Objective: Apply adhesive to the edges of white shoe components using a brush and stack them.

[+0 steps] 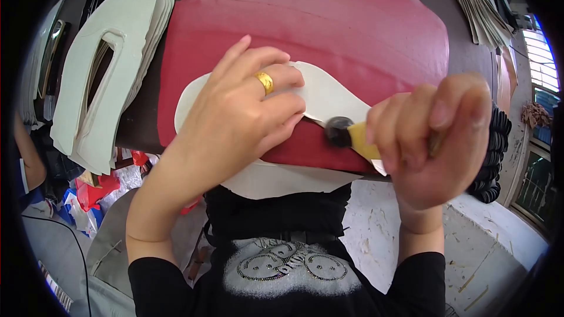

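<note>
On the red mat (311, 29) lies a white, curved piece of leather-like sheet (329, 93), partly covered by my hands. My left hand (247, 103), with a gold ring, presses on this piece, its curled fingertips at the near edge. My right hand (435, 141) is closed round the yellow handle of a hammer. The round, dark head of the hammer (339, 132) is at the piece's near edge, just right of my left fingers. Motion blurs the head, so I cannot tell whether it touches.
A stack of white cut pieces (126, 17) stands on the left of the dark table. More sheets are piled at the back right (476, 12). Another pale piece (288, 179) hangs below the mat's near edge. Black coiled items (496, 152) sit at the right.
</note>
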Available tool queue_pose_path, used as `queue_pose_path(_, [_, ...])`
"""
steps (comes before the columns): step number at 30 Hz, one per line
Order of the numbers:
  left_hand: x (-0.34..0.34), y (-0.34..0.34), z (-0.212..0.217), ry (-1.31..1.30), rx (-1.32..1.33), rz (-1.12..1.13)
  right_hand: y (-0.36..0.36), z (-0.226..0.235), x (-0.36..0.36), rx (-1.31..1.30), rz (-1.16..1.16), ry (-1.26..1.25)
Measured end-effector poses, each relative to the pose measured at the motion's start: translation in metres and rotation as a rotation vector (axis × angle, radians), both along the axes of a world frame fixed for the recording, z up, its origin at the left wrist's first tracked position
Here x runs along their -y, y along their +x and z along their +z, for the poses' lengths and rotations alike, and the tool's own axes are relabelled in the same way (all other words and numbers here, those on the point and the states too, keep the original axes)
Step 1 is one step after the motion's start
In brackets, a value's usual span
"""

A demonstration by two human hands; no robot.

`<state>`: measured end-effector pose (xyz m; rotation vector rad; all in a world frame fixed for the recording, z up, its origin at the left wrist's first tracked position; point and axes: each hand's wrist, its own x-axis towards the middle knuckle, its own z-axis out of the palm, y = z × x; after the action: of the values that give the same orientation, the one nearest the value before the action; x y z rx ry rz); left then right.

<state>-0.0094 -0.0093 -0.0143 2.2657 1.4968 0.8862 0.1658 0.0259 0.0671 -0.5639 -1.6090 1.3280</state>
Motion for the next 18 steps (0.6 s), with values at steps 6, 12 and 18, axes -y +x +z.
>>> queue_pose_path(6, [0.008,-0.006,-0.001,-0.001,0.037,0.130,-0.006,-0.021,-0.017,-0.007,0.024,-0.020])
queue_pose_path(12, [0.000,-0.011,0.000,0.026,0.031,0.115,-0.015,-0.034,-0.030,0.032,0.107,-0.096])
queue_pose_path(18, [0.016,-0.002,-0.012,0.098,0.064,0.359,-0.035,-0.037,-0.035,0.063,0.049,-0.040])
